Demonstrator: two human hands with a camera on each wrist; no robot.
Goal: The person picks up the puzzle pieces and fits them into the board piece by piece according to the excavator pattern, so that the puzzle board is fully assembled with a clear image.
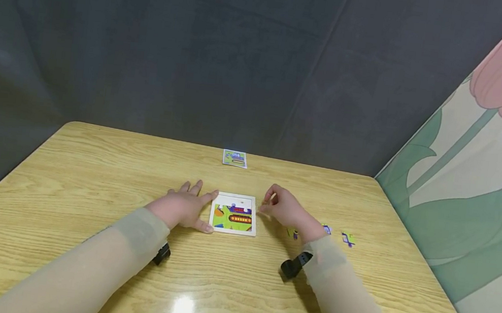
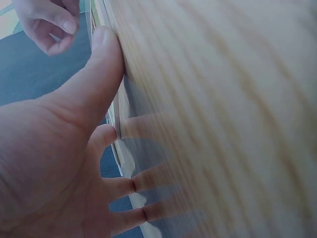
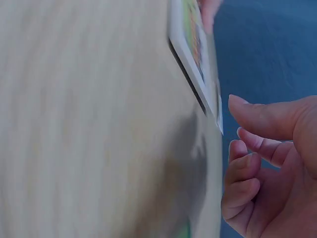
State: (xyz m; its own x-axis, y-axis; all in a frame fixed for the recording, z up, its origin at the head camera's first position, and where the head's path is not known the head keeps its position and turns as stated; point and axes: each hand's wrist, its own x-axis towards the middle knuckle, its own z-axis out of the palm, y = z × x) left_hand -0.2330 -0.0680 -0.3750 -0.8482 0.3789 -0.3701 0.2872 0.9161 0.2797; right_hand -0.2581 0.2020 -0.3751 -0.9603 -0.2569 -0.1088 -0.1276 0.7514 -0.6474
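A square puzzle board (image 1: 232, 231) with a white frame lies on the table, its lower part showing an orange and purple tracked vehicle on green and its upper strip white. My left hand (image 1: 183, 208) is spread flat at the board's left side, thumb and index fingertip at its edge. In the left wrist view, the left thumb (image 2: 101, 64) lies along the board's side. Just off the board's right edge hovers my right hand (image 1: 285, 211), fingers loosely curled. A gap shows between the right thumb (image 3: 265, 116) and fingers in the right wrist view, with nothing visible in it.
Loose puzzle pieces lie to the right: one (image 1: 348, 239) in the open, others (image 1: 327, 229) partly behind the right wrist. A picture card (image 1: 235, 159) sits near the table's back edge. Behind the table (image 1: 106, 177) hangs a dark curtain (image 1: 197, 59); a flowered wall covering (image 1: 471, 200) borders the right.
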